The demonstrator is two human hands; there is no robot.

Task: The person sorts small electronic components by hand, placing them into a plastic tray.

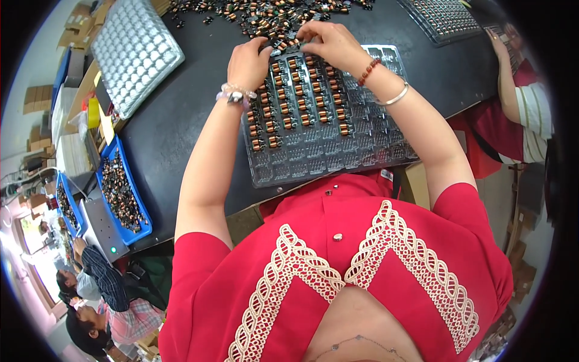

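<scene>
A clear plastic tray with many small pockets lies on the dark table in front of me. Small copper-wound coils fill much of its left and middle columns. The pockets nearest me and along the right hold none. My left hand is over the tray's far left corner, thumb and forefinger bent and slightly apart. My right hand reaches in at the far edge, fingers curved and parted from the thumb. Between both hands a heap of loose coils begins. No part shows clearly within either hand's fingers.
At the left stands a tilted stack of pocketed trays. Blue bins of small parts sit below it. Another filled tray lies at the far right, near a co-worker's arm. Other people sit at the lower left.
</scene>
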